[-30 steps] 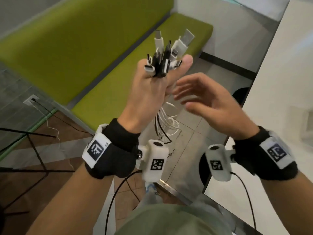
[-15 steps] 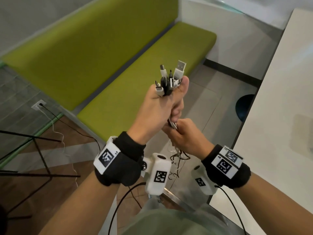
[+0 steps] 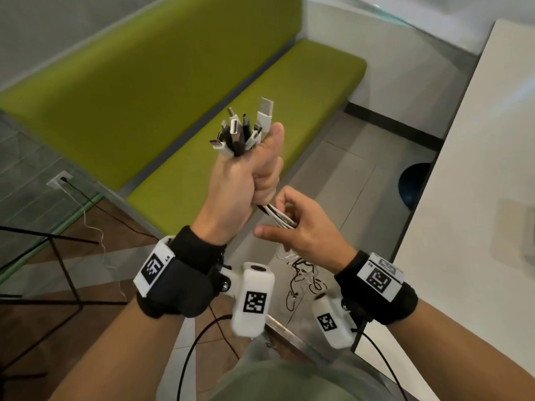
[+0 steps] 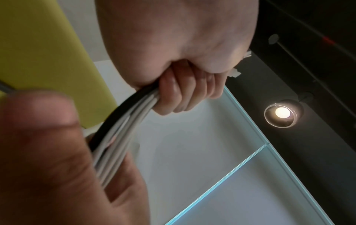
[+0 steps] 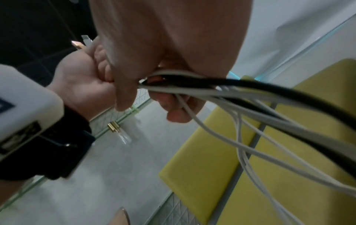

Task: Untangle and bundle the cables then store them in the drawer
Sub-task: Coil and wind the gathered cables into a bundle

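Left hand (image 3: 246,180) fists the USB cables (image 3: 276,217) just under the plugs (image 3: 243,128) — right hand (image 3: 298,227) loosely curled round the strands below. Light, limp, slick — grip near the plugs.

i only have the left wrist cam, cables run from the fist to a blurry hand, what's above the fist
Observer: In the head view, a cluster of plugs fans out above the left hand, which grips the cables just under them.
Operator: is the right hand holding the bunch
Observer: Yes, the right hand has its fingers curled round the cables just below the left fist.
Operator: any tangle below that
Observer: Yes, black and white loose lengths hang under the right hand in crossed loops.
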`<state>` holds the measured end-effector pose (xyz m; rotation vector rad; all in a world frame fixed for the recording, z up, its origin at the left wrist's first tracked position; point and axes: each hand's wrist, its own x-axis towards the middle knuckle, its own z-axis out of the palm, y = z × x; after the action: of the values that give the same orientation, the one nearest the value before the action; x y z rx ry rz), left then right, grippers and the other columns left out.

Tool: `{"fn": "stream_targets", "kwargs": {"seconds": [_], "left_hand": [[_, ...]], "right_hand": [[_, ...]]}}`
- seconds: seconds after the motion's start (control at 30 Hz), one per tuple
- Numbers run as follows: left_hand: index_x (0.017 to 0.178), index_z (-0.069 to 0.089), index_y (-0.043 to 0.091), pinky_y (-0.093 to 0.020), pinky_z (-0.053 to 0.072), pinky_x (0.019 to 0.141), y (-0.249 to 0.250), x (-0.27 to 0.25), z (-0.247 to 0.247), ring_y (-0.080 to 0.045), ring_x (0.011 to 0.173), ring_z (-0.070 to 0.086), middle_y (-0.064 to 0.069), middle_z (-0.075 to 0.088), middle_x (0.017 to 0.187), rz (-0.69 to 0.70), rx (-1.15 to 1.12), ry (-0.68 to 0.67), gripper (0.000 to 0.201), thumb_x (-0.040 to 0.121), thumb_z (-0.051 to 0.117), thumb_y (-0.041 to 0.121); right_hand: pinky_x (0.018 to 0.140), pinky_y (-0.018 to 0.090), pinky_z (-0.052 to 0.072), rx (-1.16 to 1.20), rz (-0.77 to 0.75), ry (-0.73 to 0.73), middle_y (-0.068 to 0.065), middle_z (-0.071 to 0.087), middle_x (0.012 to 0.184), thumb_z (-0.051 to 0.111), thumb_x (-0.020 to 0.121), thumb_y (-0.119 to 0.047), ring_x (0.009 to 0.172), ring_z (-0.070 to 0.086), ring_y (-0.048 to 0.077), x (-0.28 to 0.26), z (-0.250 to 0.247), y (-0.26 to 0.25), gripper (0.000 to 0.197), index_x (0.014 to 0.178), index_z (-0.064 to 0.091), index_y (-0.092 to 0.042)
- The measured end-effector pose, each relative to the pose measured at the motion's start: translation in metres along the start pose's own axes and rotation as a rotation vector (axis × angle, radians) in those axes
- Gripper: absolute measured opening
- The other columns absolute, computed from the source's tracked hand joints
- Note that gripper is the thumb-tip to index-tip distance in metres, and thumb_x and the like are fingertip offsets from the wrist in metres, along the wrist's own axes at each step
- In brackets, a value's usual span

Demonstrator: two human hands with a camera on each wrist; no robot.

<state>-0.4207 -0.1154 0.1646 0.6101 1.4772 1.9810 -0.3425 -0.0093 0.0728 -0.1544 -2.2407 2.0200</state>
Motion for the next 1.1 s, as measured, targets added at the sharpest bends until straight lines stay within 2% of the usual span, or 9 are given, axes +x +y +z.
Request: {"fn": "stream_targets", "kwargs": {"seconds": [0.23,0.37,0.43,0.57,0.67,0.77,0.9,1.0,1.1], "left_hand": [[0.046,0.036,0.025,-0.023,0.014,0.042,-0.006,-0.007,0.002,-0.007,0.039,0.017,0.011,0.024,0.044,-0.010,0.088,0.001,0.048,0.087,0.060,0.034],[0.050,0.032,0.025,-0.027,0.010,0.042,-0.006,-0.001,0.003,-0.011,0.041,0.012,0.010,0.021,0.045,-0.018,0.103,0.004,0.047,0.090,0.056,0.031],[0.052,0.032,0.024,-0.029,0.009,0.042,-0.002,0.004,0.004,-0.013,0.042,0.010,0.010,0.021,0.046,-0.002,0.129,0.014,0.044,0.090,0.054,0.028],[0.050,0.032,0.025,-0.028,0.008,0.043,0.010,0.014,0.004,-0.014,0.040,0.010,0.009,0.020,0.045,0.064,0.152,0.003,0.046,0.092,0.050,0.027],[0.048,0.030,0.026,-0.027,0.010,0.042,0.014,0.020,0.003,-0.014,0.039,0.010,0.007,0.019,0.044,0.083,0.169,0.031,0.049,0.092,0.050,0.028],[0.048,0.032,0.026,-0.025,0.013,0.042,0.018,0.020,0.004,-0.013,0.038,0.012,0.007,0.021,0.044,0.125,0.212,0.041,0.049,0.093,0.052,0.028],[0.047,0.041,0.028,-0.023,0.016,0.041,0.052,0.024,-0.003,-0.012,0.038,0.014,0.012,0.023,0.044,0.269,0.266,0.000,0.049,0.096,0.043,0.024],[0.045,0.034,0.029,-0.022,0.016,0.042,0.070,0.030,-0.007,-0.013,0.036,0.013,0.010,0.021,0.042,0.308,0.293,0.033,0.054,0.098,0.039,0.023],[0.040,0.048,0.029,-0.023,0.015,0.042,0.065,0.031,-0.004,-0.013,0.037,0.011,0.012,0.022,0.043,0.312,0.334,0.051,0.064,0.103,0.037,0.018]], "right_hand": [[0.049,0.040,0.028,-0.033,0.057,-0.014,0.018,0.040,0.058,0.079,0.060,-0.061,0.051,0.032,0.019,0.002,0.006,0.019,0.084,0.086,0.057,0.016],[0.059,0.037,0.041,0.046,0.054,0.050,0.027,0.065,0.073,0.083,0.059,-0.045,0.058,0.051,0.020,-0.002,0.004,0.026,0.042,0.083,0.076,-0.011],[0.063,0.044,0.048,0.042,0.081,0.050,0.024,0.070,0.082,0.083,0.060,-0.047,0.065,0.062,0.031,-0.006,0.002,0.039,0.033,0.083,0.078,-0.023],[0.072,0.062,0.051,-0.059,0.203,-0.026,0.007,0.074,0.092,0.074,0.065,-0.062,0.088,0.063,0.045,-0.012,-0.007,0.075,0.038,0.074,0.076,-0.025],[0.083,0.051,0.053,-0.162,0.278,-0.015,0.016,0.073,0.091,0.061,0.073,-0.070,0.089,0.066,0.039,-0.002,-0.020,0.091,0.042,0.083,0.077,-0.032],[0.062,0.033,0.047,-0.367,0.376,-0.031,0.015,0.069,0.075,0.056,0.087,-0.049,0.062,0.057,0.020,0.012,-0.029,0.113,0.038,0.078,0.075,-0.017],[0.053,0.025,0.041,-0.759,0.729,-0.174,0.008,0.062,0.077,0.051,0.092,-0.034,0.062,0.056,0.018,-0.004,-0.033,0.167,0.031,0.077,0.063,-0.009],[0.062,0.027,0.043,-0.784,0.839,-0.184,0.013,0.067,0.088,0.049,0.094,-0.027,0.073,0.059,0.024,-0.009,-0.033,0.184,0.027,0.087,0.064,-0.006],[0.084,0.034,0.049,-0.975,0.790,-0.205,0.013,0.063,0.110,0.045,0.095,-0.023,0.097,0.059,0.029,0.005,-0.031,0.181,0.026,0.109,0.063,-0.010]]}}
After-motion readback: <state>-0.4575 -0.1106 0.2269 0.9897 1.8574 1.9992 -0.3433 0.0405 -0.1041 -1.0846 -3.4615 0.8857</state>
